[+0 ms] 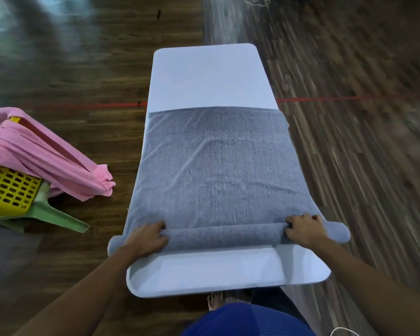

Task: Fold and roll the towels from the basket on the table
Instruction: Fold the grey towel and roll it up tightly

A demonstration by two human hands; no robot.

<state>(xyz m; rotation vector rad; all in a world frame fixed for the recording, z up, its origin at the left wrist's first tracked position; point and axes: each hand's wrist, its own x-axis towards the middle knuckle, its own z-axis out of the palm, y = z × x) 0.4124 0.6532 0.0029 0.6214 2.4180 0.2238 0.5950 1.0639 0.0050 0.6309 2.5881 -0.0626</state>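
A grey towel (216, 166) lies flat along the white table (211, 76), covering its middle. The towel's near end is wound into a thin roll (223, 235) that reaches across the table and sticks out past both side edges. My left hand (146, 238) grips the roll near its left end, fingers curled over the top. My right hand (303, 229) grips it near the right end in the same way. A yellow basket (8, 190) stands at the left with a pink towel (49, 154) draped over its rim.
The basket sits on a green plastic stool (56, 217) on the wooden floor. A red line (325, 99) crosses the floor under the table. The far part of the table beyond the towel is bare white. A bare foot (215, 300) shows below the near edge.
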